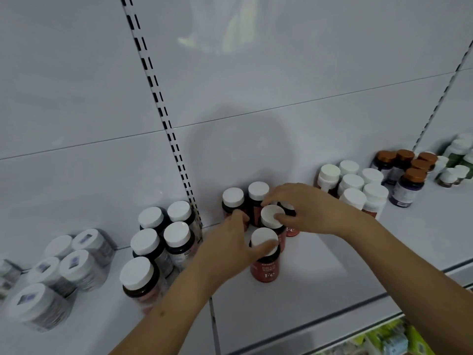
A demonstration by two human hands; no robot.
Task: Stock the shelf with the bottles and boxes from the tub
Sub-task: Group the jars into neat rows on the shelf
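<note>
Several dark bottles with white caps and red "Fe" labels stand in a cluster on the white shelf. My left hand curls round the front red bottle, thumb on its cap. My right hand reaches over the cluster and pinches the cap of the middle red bottle. Behind them stand two more red bottles against the back panel, and another shows under my right hand. The tub is out of view.
To the left stand dark white-capped bottles and sealed grey-labelled jars. To the right are white-capped bottles, brown-capped purple bottles and green ones. A slotted upright divides the back panel. Colourful packs lie below.
</note>
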